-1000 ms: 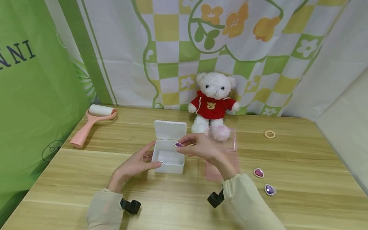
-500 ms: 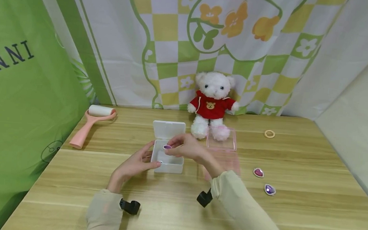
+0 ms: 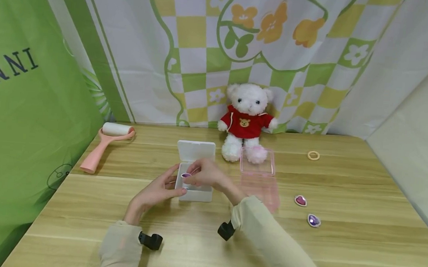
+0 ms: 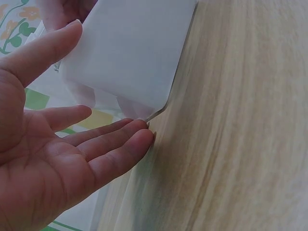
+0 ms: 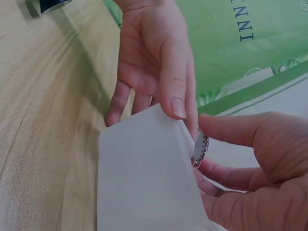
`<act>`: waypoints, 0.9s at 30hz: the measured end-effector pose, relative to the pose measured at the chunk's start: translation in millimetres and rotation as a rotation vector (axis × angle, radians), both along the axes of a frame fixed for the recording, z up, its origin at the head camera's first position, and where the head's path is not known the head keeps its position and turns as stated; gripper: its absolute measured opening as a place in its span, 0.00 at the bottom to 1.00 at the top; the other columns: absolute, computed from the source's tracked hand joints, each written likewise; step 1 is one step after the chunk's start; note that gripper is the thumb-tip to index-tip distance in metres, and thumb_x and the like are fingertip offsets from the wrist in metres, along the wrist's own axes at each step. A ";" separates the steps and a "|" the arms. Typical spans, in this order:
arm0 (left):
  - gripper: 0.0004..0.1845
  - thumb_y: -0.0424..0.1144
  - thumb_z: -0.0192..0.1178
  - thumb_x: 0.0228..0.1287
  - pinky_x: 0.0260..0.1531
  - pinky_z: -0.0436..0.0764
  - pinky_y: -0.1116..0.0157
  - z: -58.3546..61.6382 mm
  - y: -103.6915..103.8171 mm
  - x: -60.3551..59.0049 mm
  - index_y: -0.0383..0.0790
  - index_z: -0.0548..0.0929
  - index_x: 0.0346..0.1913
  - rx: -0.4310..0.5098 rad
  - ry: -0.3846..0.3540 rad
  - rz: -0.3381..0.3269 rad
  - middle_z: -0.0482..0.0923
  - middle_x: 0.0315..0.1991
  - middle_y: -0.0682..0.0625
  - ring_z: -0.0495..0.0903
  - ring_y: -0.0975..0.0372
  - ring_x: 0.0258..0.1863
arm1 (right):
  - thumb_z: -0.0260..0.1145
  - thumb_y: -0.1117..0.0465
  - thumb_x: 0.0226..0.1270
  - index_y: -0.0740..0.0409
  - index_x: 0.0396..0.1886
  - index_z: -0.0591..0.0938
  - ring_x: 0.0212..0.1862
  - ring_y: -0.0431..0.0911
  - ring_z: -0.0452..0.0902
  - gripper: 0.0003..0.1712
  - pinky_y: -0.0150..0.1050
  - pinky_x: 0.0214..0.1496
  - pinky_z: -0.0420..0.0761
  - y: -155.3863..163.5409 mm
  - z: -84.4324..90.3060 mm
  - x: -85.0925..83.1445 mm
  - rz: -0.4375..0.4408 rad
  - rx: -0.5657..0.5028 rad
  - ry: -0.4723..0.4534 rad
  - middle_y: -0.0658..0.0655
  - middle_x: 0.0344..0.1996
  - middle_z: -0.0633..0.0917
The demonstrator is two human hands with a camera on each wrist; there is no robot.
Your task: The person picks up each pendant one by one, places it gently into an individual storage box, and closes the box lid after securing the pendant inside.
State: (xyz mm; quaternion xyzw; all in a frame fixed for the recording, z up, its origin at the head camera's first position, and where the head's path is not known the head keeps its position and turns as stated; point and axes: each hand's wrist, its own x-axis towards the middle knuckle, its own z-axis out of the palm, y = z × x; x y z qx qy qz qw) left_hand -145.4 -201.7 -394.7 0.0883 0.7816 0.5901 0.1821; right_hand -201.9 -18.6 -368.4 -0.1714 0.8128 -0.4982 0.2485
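A small white box [image 3: 195,194] stands on the wooden table with its hinged lid [image 3: 195,151] open toward the back. My left hand [image 3: 173,185] rests against the box's left front corner, thumb [image 5: 175,96] on the rim and straight fingers [image 4: 118,147] along the side wall [image 4: 130,53]. My right hand [image 3: 192,176] hovers over the open box and pinches a purple gem [image 3: 186,175] between thumb and fingers. In the right wrist view the gem [image 5: 200,148] shows edge-on just beside the box's wall [image 5: 144,183].
A clear pink box [image 3: 266,191] with its lid [image 3: 257,161] open sits right of the white one. A white teddy bear [image 3: 246,119] sits behind. A pink lint roller [image 3: 103,144] lies far left. A yellow ring [image 3: 314,156], a pink gem [image 3: 301,201] and a purple gem [image 3: 314,220] lie right.
My right hand has carried the purple gem leftward and down, from above the box's right rim to over its left part. The left hand has stayed on the box.
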 end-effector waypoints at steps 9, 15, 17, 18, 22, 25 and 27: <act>0.47 0.41 0.63 0.56 0.57 0.63 0.49 -19.2 -5.5 -7.2 0.44 0.43 0.71 0.031 0.033 -0.014 0.58 0.63 0.34 0.63 0.45 0.60 | 0.73 0.62 0.44 0.62 0.26 0.77 0.18 0.40 0.71 0.14 0.30 0.19 0.70 -11.1 -0.4 7.1 -0.048 0.182 0.089 0.51 0.14 0.77; 0.47 0.42 0.62 0.57 0.57 0.63 0.49 -19.6 -6.5 -6.5 0.45 0.42 0.71 0.032 0.033 -0.027 0.57 0.64 0.34 0.62 0.45 0.60 | 0.73 0.61 0.44 0.61 0.24 0.77 0.20 0.41 0.71 0.13 0.30 0.20 0.70 -16.3 -2.0 6.7 -0.062 0.245 0.113 0.51 0.16 0.77; 0.47 0.42 0.62 0.57 0.57 0.63 0.49 -19.2 -6.7 -6.2 0.45 0.42 0.71 0.036 0.028 -0.028 0.56 0.64 0.34 0.62 0.45 0.61 | 0.73 0.60 0.45 0.61 0.23 0.77 0.20 0.41 0.71 0.13 0.31 0.20 0.70 -17.7 -2.9 6.1 -0.065 0.259 0.116 0.51 0.16 0.77; 0.47 0.42 0.62 0.57 0.57 0.63 0.49 -19.0 -6.6 -6.2 0.46 0.42 0.71 0.035 0.026 -0.026 0.56 0.64 0.34 0.61 0.45 0.61 | 0.73 0.59 0.46 0.61 0.23 0.77 0.20 0.41 0.71 0.13 0.31 0.20 0.70 -18.3 -3.4 5.8 -0.067 0.266 0.117 0.51 0.17 0.77; 0.47 0.42 0.62 0.56 0.57 0.63 0.49 -19.0 -6.5 -6.5 0.46 0.42 0.71 0.045 0.025 -0.026 0.56 0.64 0.35 0.61 0.45 0.61 | 0.72 0.57 0.47 0.59 0.18 0.76 0.18 0.40 0.68 0.14 0.30 0.18 0.68 -20.2 -5.9 4.6 -0.068 0.281 0.121 0.49 0.13 0.74; 0.47 0.42 0.62 0.57 0.57 0.63 0.50 -19.4 -6.4 -6.6 0.46 0.42 0.71 0.049 0.031 -0.028 0.57 0.64 0.35 0.62 0.45 0.60 | 0.72 0.56 0.47 0.57 0.14 0.74 0.16 0.40 0.66 0.16 0.29 0.16 0.65 -21.8 -7.4 3.7 -0.068 0.291 0.117 0.48 0.11 0.72; 0.47 0.42 0.62 0.57 0.57 0.63 0.50 -19.4 -6.5 -6.5 0.46 0.42 0.71 0.046 0.033 -0.027 0.57 0.64 0.35 0.62 0.45 0.60 | 0.72 0.56 0.46 0.57 0.13 0.74 0.16 0.40 0.66 0.17 0.29 0.16 0.65 -23.3 -8.2 3.0 -0.069 0.305 0.115 0.48 0.11 0.73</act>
